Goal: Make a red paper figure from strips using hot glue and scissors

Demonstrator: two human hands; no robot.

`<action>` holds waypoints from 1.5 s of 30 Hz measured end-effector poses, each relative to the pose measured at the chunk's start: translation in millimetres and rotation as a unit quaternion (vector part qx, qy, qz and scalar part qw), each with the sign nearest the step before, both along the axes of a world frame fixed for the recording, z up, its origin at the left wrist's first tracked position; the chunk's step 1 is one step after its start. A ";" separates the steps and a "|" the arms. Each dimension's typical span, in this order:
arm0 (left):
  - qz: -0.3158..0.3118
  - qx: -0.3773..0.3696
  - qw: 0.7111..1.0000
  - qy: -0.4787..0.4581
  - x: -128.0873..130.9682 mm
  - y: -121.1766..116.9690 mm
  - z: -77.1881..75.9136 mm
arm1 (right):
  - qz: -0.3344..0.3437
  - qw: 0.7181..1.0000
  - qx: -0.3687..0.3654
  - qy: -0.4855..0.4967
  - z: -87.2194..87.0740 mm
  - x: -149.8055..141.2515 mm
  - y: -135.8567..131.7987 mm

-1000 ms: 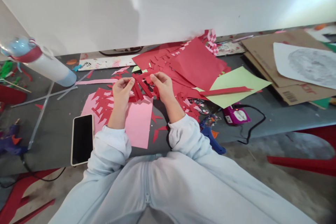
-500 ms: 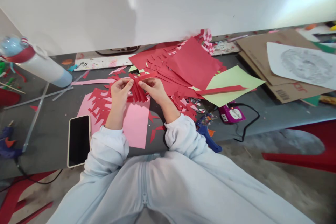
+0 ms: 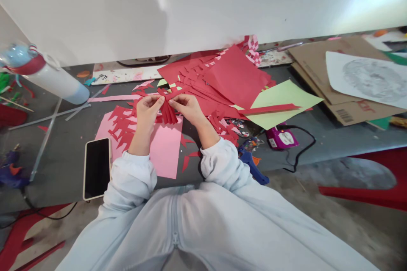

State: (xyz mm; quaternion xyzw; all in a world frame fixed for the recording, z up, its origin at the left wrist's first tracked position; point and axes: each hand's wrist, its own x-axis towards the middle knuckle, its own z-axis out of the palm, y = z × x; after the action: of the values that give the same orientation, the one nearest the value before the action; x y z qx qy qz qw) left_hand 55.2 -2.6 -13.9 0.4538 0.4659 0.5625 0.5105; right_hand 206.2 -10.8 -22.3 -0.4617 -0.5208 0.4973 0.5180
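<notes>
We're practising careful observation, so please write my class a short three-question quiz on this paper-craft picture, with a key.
1. True or false: the smartphone has a dark screen.
2. What do the left hand and right hand hold? A) water bottle B) fringed red paper C) glue gun
3. Fill in the colour: a red paper strip lies across the ____ sheet.

Key: 1. True. 2. B. 3. Light green.

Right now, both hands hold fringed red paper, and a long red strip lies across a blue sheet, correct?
No: in the head view, the sheet under the strip is light green; the left hand and right hand hold fringed red paper.
</notes>
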 end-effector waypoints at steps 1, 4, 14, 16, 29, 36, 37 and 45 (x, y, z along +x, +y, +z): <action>-0.006 0.002 1.000 0.002 0.0 -0.3 1.0 | 0.001 1.000 -0.001 0.003 1.8 0.2 -0.5; -0.006 0.012 1.000 0.015 -0.1 -0.9 5.1 | 0.011 1.000 -0.001 0.002 10.0 1.2 -2.6; -0.009 0.056 0.998 -0.014 0.9 -34.3 52.7 | 0.008 0.999 0.043 -0.003 62.9 0.2 -38.8; -0.001 0.065 0.997 -0.032 -0.5 -46.5 61.2 | 0.007 0.999 0.050 -0.007 70.8 -2.7 -52.7; -0.001 0.094 0.992 -0.078 -52.9 -116.4 66.8 | 0.017 0.983 0.118 -0.142 82.6 -54.7 -137.8; -0.037 0.050 0.995 -0.082 -74.0 -141.9 51.3 | 0.034 0.971 0.119 -0.206 77.0 -66.1 -162.3; -0.043 0.046 0.995 -0.079 -76.0 -144.0 49.2 | 0.039 0.966 0.123 -0.222 76.9 -66.5 -164.4; -0.026 0.024 0.998 -0.054 -88.6 -159.2 47.9 | 0.091 0.934 0.127 -0.323 82.9 -69.7 -176.3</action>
State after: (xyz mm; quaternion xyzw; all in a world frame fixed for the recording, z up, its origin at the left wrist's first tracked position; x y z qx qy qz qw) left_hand -33.5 -161.8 34.0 0.4468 0.4121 0.5834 0.5387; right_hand 136.5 -187.1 60.6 -0.4786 -0.7583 0.2964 0.3288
